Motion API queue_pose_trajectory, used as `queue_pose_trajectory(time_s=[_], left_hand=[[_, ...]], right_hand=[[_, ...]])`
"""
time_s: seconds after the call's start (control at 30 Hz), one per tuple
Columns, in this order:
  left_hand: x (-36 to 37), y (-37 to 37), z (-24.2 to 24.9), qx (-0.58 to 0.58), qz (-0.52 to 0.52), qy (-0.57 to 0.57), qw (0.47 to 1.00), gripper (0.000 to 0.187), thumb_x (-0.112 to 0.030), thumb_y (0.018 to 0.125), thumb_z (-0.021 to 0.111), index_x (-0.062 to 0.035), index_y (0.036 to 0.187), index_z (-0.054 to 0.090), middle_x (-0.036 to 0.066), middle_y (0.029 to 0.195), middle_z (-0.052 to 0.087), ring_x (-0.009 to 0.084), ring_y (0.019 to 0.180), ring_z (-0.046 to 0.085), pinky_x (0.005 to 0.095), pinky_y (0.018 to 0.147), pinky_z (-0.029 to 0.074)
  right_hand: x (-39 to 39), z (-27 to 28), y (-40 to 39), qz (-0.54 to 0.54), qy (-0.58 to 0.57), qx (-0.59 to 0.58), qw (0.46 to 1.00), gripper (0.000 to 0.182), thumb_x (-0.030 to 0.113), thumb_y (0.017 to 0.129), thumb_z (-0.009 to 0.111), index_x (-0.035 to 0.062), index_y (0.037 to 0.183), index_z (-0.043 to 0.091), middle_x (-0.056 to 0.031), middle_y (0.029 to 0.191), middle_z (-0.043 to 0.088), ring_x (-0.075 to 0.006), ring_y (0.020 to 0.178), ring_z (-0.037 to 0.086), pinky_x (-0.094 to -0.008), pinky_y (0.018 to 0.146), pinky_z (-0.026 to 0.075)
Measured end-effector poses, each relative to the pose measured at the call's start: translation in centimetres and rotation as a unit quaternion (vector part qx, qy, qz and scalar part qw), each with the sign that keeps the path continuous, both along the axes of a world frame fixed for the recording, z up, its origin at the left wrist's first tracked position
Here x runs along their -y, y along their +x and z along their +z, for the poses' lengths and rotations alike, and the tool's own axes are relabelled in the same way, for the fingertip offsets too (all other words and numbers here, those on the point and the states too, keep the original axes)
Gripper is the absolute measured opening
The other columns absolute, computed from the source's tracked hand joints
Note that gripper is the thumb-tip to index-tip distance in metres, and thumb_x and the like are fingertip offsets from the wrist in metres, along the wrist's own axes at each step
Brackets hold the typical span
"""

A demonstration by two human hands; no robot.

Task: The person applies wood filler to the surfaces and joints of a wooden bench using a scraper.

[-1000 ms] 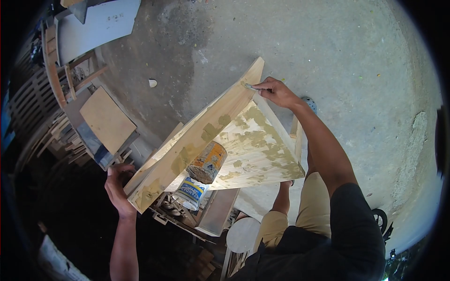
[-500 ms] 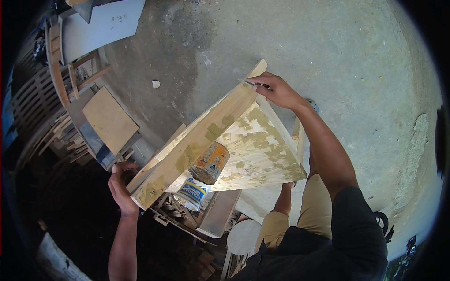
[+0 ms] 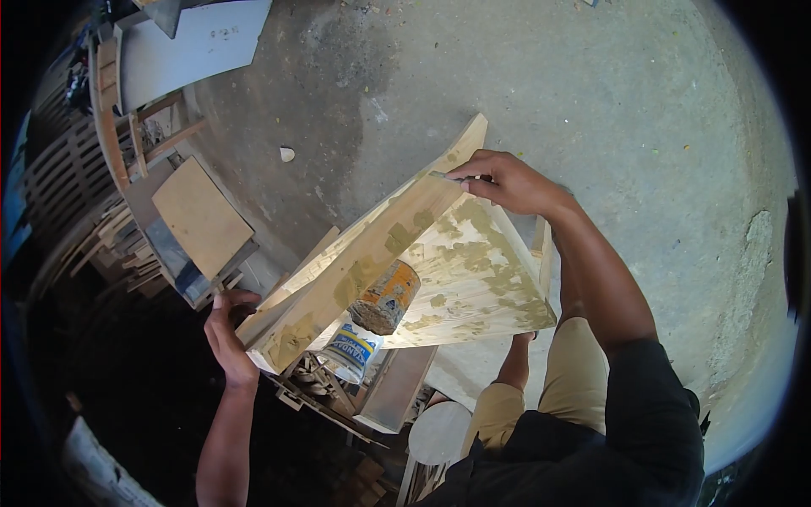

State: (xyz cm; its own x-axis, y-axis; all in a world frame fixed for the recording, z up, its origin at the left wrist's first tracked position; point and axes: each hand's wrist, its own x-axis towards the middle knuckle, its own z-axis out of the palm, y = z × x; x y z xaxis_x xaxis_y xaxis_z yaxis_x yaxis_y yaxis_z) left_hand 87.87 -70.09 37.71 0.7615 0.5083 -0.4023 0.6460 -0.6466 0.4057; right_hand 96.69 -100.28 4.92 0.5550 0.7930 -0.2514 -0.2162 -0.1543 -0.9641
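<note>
A pale wooden frame (image 3: 338, 288) with a long narrow board and a broad slatted panel (image 3: 473, 270) lies slanting before me, blotched with greenish-tan filler. My left hand (image 3: 228, 334) curls its fingers around the frame's lower left corner. At the upper end, my right hand (image 3: 515, 182) pinches what looks like a small putty knife (image 3: 445, 177), its thin blade against the board's edge; the handle is mostly hidden in the fingers. Between them stands a dirty orange can (image 3: 390, 296), next to a white container (image 3: 349, 351) with a blue and yellow label.
Below the frame are wood offcuts and a brown board (image 3: 397, 389), with a round pale disc (image 3: 439, 433) beside my legs. A plywood sheet (image 3: 203, 218) and a white panel (image 3: 194, 51) lie at left. A small white scrap (image 3: 287, 154) sits on the concrete floor (image 3: 591, 101).
My right hand and the putty knife have shifted slightly down the board's upper end, toward me. The left hand keeps its hold on the corner. The whole view has shifted a little.
</note>
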Motion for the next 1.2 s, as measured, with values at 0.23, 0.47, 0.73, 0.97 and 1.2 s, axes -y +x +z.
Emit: queue_pose_trajectory(time_s=[0.23, 0.47, 0.73, 0.97, 1.2], left_hand=[[0.1, 0.2, 0.0, 0.005, 0.002, -0.013, 1.000, 0.056, -0.036, 0.104, 0.030, 0.0044, 0.085, 0.063, 0.010, 0.087, 0.065, 0.0168, 0.079, 0.057, 0.0309, 0.075, 0.045], [0.1, 0.2, 0.1, -0.002, -0.001, -0.008, 1.000, 0.055, -0.036, 0.103, 0.032, 0.0044, 0.085, 0.064, 0.010, 0.085, 0.064, 0.0171, 0.080, 0.056, 0.0308, 0.075, 0.043], [0.2, 0.2, 0.1, 0.002, 0.018, -0.017, 1.000, 0.055, -0.037, 0.102, 0.033, 0.0044, 0.084, 0.064, 0.009, 0.083, 0.063, 0.0168, 0.081, 0.055, 0.0308, 0.076, 0.042], [-0.8, -0.6, 0.2, 0.001, -0.014, -0.013, 1.000, 0.053, -0.038, 0.103, 0.033, 0.0034, 0.090, 0.063, 0.011, 0.088, 0.063, 0.0173, 0.081, 0.055, 0.0309, 0.074, 0.043], [-0.1, -0.3, -0.1, -0.001, -0.016, 0.007, 1.000, 0.058, -0.036, 0.103, 0.026, 0.0051, 0.087, 0.063, 0.009, 0.087, 0.062, 0.0174, 0.079, 0.053, 0.0312, 0.075, 0.044]], right_hand=[[-3.4, 0.3, 7.9, 0.102, -0.101, 0.076, 0.987, 0.028, 0.012, 0.090, 0.054, 0.0049, 0.113, 0.067, -0.0167, 0.104, 0.069, -0.0321, 0.092, 0.066, -0.0385, 0.082, 0.051], [-6.0, 2.1, 10.9, 0.265, -0.147, 0.019, 0.953, 0.025, 0.016, 0.087, 0.057, 0.0038, 0.104, 0.070, -0.0088, 0.087, 0.070, -0.0205, 0.064, 0.068, -0.0333, 0.056, 0.053], [-3.4, 1.4, 10.9, 0.239, -0.054, -0.125, 0.961, 0.024, 0.019, 0.092, 0.057, 0.0041, 0.107, 0.069, -0.0053, 0.090, 0.069, -0.0121, 0.066, 0.066, -0.0276, 0.054, 0.052], [-0.1, -6.4, 1.1, -0.105, -0.121, -0.238, 0.958, 0.028, 0.018, 0.096, 0.055, 0.0059, 0.119, 0.067, -0.0033, 0.097, 0.068, -0.0099, 0.081, 0.062, -0.0264, 0.067, 0.052], [-2.9, -11.6, -5.9, -0.260, -0.081, -0.308, 0.911, 0.032, 0.018, 0.097, 0.055, 0.0038, 0.125, 0.063, -0.0010, 0.094, 0.065, -0.0091, 0.079, 0.056, -0.0261, 0.071, 0.049]])
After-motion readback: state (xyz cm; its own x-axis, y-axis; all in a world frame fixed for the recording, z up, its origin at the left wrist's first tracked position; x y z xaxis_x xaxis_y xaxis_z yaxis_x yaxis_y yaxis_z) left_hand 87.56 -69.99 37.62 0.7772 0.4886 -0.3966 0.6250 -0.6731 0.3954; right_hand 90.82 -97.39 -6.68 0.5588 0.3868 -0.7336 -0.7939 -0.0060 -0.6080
